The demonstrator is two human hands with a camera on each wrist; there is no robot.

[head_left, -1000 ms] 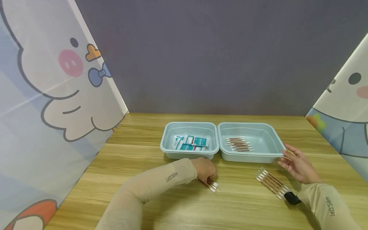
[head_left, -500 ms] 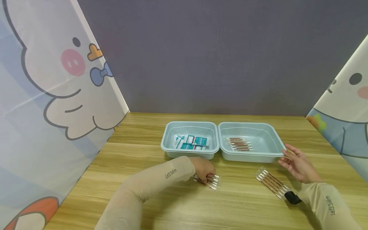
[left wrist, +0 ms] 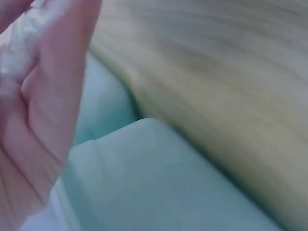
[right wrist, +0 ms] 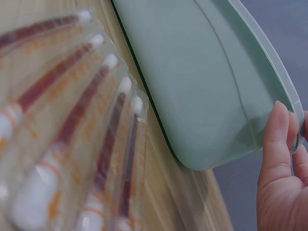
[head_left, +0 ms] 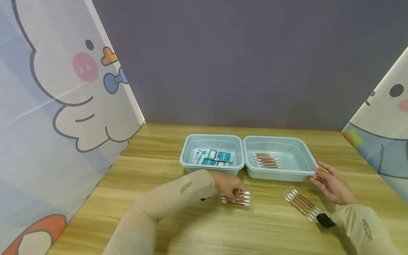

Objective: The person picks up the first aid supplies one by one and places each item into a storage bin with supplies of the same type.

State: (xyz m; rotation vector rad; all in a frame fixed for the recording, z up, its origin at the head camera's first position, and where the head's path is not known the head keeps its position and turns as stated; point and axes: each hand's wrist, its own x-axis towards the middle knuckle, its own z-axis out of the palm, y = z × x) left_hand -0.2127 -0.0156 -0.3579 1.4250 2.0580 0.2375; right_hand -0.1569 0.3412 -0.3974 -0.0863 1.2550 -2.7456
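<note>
Pinching a swab packet (head_left: 243, 199), the left hand (head_left: 228, 184) could drop it if its hold loosens; the right hand (head_left: 333, 185) grips the right bin (head_left: 277, 175) by its rim.

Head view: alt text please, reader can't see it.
A left hand holds a clear packet of brown swabs at a wooden table. Behind, a pale-blue tray contains teal packets; the right hand grips the corner of a similar tray containing swabs, with another swab packet nearby.

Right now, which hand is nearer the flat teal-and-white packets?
Left. The left hand is just in front of the pale blue plastic tray holding the packets; the right hand is farther, at the neighbouring tray.
</note>
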